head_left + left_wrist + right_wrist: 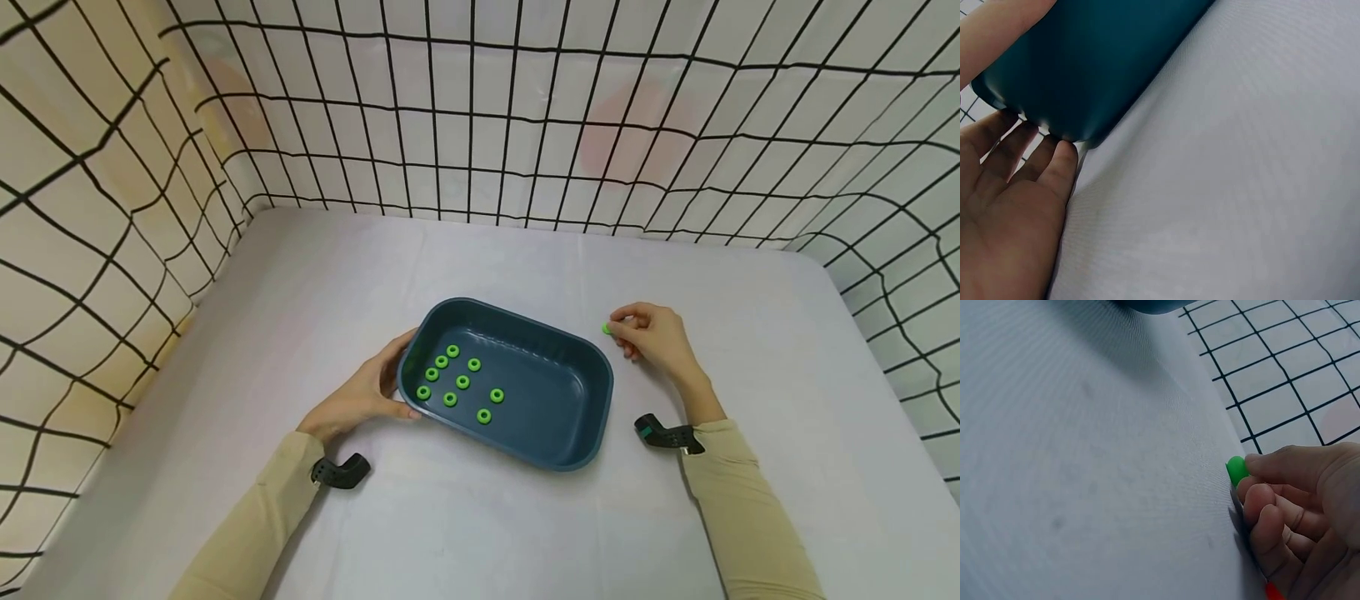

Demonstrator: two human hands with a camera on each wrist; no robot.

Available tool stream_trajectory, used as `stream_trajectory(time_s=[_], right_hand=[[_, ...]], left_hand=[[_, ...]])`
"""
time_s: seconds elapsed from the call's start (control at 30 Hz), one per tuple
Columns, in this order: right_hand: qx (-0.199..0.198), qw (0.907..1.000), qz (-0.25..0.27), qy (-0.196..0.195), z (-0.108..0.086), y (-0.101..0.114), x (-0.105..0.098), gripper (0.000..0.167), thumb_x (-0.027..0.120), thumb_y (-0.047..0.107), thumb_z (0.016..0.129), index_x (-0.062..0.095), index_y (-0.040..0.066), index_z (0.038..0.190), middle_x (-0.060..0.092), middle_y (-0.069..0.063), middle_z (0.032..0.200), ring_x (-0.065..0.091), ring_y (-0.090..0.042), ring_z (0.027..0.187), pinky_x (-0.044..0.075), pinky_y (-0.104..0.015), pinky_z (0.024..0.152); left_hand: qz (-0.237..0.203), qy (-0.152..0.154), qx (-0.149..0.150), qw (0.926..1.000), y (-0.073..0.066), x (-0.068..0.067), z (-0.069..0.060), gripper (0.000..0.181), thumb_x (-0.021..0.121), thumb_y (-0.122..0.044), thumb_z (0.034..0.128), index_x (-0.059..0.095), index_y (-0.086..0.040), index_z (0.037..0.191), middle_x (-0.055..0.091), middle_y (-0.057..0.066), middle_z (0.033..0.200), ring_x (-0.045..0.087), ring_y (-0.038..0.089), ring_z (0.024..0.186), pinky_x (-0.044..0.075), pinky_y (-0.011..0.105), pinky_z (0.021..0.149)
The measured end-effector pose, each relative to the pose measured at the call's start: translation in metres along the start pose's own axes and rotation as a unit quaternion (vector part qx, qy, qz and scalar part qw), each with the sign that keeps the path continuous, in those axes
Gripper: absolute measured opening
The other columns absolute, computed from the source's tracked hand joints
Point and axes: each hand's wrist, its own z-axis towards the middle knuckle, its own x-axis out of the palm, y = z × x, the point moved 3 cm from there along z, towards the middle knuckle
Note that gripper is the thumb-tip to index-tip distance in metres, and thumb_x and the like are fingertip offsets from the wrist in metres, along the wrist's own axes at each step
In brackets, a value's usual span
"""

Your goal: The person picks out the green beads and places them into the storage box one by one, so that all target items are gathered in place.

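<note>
A dark blue rectangular basin (540, 408) with rounded corners lies on the white cloth. Several small green rings (462, 382) are spread over its left half. My left hand (363, 390) holds the basin's left end, thumb at the near side and fingers round the far side. In the left wrist view its fingertips (1063, 153) touch the basin's outer wall (1079, 75). Right of the basin, my right hand (652, 337) pinches a green ring (1237, 470) between thumb and fingers, at or just above the cloth; whether the ring touches the cloth I cannot tell.
Black wire mesh (480, 108) stands along the back and both sides of the white-covered table (465, 533). A small red thing (1273, 592), mostly hidden, shows below the right hand in the right wrist view. Each wrist wears a black camera (341, 472).
</note>
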Motion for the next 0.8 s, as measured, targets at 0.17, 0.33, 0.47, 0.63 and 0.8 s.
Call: stream_trajectory(time_s=[0.17, 0.33, 0.47, 0.63, 0.8], right_hand=[[0.006, 1.0000, -0.001, 0.002, -0.0020, 0.0020, 0.0006, 0.027, 0.069, 0.020, 0.093, 0.068, -0.005, 0.103, 0.065, -0.011, 0.067, 0.057, -0.010, 0.047, 0.051, -0.023, 0.045], [0.008, 1.0000, 0.000, 0.003, -0.0018, 0.0039, 0.0011, 0.028, 0.069, 0.020, 0.093, 0.067, -0.006, 0.103, 0.065, -0.012, 0.067, 0.057, -0.009, 0.047, 0.051, -0.022, 0.045], [0.018, 0.9998, 0.009, 0.009, -0.0010, 0.0043, 0.0019, 0.026, 0.069, 0.017, 0.093, 0.066, -0.007, 0.103, 0.065, -0.011, 0.068, 0.057, -0.009, 0.048, 0.052, -0.023, 0.045], [0.030, 0.9993, 0.018, 0.011, -0.0008, 0.0033, 0.0038, 0.025, 0.069, 0.014, 0.093, 0.064, -0.008, 0.104, 0.066, -0.009, 0.069, 0.058, -0.008, 0.049, 0.053, -0.024, 0.045], [0.025, 0.9993, 0.027, 0.004, -0.0003, 0.0027, 0.0067, 0.023, 0.069, 0.013, 0.092, 0.063, -0.008, 0.100, 0.067, -0.008, 0.067, 0.058, -0.008, 0.048, 0.053, -0.023, 0.045]], left_hand=[[-0.004, 0.005, 0.004, 1.0000, -0.0005, 0.0007, -0.0003, 0.114, 0.087, 0.001, 0.0698, 0.018, -0.017, 0.159, 0.021, 0.007, 0.163, 0.022, 0.031, 0.147, 0.032, 0.014, 0.112], [0.000, 0.003, 0.001, 1.0000, -0.0016, 0.0005, -0.0017, 0.114, 0.087, -0.002, 0.0699, 0.017, -0.018, 0.159, 0.021, 0.007, 0.162, 0.024, 0.032, 0.147, 0.033, 0.014, 0.111], [0.000, 0.004, 0.001, 1.0000, -0.0014, 0.0000, -0.0022, 0.114, 0.087, -0.001, 0.0700, 0.017, -0.017, 0.159, 0.021, 0.008, 0.163, 0.023, 0.032, 0.147, 0.033, 0.014, 0.111], [-0.003, 0.005, 0.004, 1.0000, -0.0002, -0.0005, -0.0017, 0.114, 0.087, 0.000, 0.0698, 0.017, -0.017, 0.159, 0.021, 0.008, 0.163, 0.023, 0.032, 0.147, 0.033, 0.014, 0.111], [-0.002, 0.004, 0.003, 1.0000, -0.0005, -0.0005, -0.0016, 0.114, 0.087, 0.001, 0.0699, 0.017, -0.017, 0.159, 0.021, 0.009, 0.162, 0.024, 0.033, 0.146, 0.034, 0.014, 0.111]])
